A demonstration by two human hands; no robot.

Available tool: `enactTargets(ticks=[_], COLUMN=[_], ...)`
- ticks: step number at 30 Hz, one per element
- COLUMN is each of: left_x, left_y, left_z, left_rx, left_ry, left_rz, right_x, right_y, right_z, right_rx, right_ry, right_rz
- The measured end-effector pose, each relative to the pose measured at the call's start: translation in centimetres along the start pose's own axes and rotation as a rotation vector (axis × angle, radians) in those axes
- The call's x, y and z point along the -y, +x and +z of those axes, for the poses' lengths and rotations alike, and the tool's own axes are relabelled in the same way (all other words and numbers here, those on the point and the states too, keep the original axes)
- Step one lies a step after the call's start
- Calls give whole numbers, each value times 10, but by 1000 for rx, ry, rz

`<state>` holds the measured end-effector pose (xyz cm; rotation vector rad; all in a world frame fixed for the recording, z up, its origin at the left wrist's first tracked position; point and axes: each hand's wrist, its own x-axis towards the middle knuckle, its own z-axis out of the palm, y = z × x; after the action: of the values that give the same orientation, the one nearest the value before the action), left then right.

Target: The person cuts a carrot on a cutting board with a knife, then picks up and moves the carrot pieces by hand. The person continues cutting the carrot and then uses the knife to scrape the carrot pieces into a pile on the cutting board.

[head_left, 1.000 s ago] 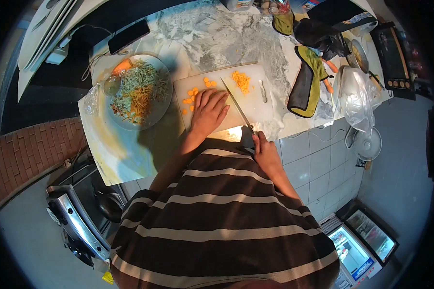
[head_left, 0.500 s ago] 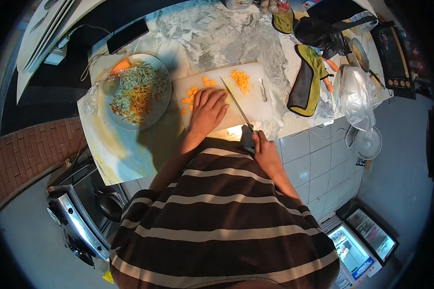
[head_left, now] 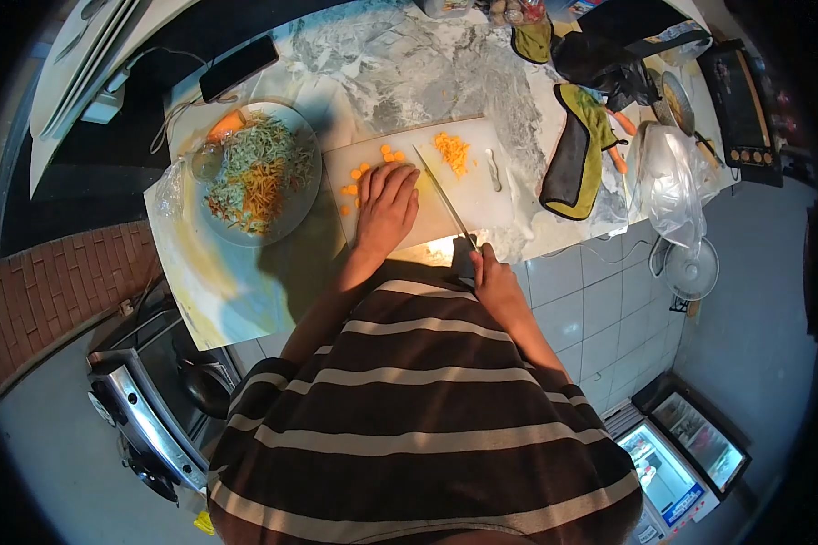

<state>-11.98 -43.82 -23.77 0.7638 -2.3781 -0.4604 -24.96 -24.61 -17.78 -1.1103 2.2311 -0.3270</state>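
Observation:
A white cutting board (head_left: 441,218) lies at the counter's front edge. On its left half, my left hand (head_left: 388,209) rests palm down, fingers stretched and side by side, among round carrot slices (head_left: 387,153). Whatever is under the fingers is hidden. My right hand (head_left: 500,286), just off the board's front edge, is wrapped around the handle of a knife (head_left: 445,193). The blade slants across the board, its tip toward the far side, to the right of my left hand. Beyond the blade sits a small heap of finely diced carrot (head_left: 452,152).
Left of the board, a large plate (head_left: 314,186) bears shredded vegetables, a carrot piece and a small glass bowl. A phone (head_left: 239,69) lies behind it. To the right are a green-and-grey cloth (head_left: 568,163), carrots (head_left: 618,161) and a clear plastic bag (head_left: 671,173). A stove (head_left: 145,418) stands lower left.
My left hand has shifted slightly left, with its thumb drawn closer to the fingers. The knife and my right hand have barely moved.

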Motion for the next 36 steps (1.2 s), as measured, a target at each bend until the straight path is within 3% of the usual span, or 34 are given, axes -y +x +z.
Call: enactTargets(ticks=[7, 10, 12, 16, 18, 19, 21, 24, 36], left_x=[1, 1, 0, -2, 0, 0, 0, 1, -1], left_y=[-1, -2, -2, -1, -4, -3, -3, -2, -2], left_z=[2, 1, 1, -2, -1, 0, 1, 1, -2], left_rx=[2, 21, 27, 34, 25, 12, 5, -2, 69], left_ry=[7, 12, 18, 31, 34, 34, 30, 14, 34], left_rz=[29, 57, 74, 80, 69, 58, 51, 36, 69], right_x=[-5, -14, -3, -11, -17, -20, -18, -2, -5], right_y=[3, 8, 12, 11, 1, -1, -6, -15, -9], right_z=[4, -9, -37, -34, -19, -15, -14, -30, -23], right_rx=[23, 35, 468, 544, 322, 317, 66, 93, -33], right_ry=[29, 183, 605, 600, 545, 543, 300, 268, 186], right_rz=[27, -105, 388, 424, 218, 213, -53, 34, -33])
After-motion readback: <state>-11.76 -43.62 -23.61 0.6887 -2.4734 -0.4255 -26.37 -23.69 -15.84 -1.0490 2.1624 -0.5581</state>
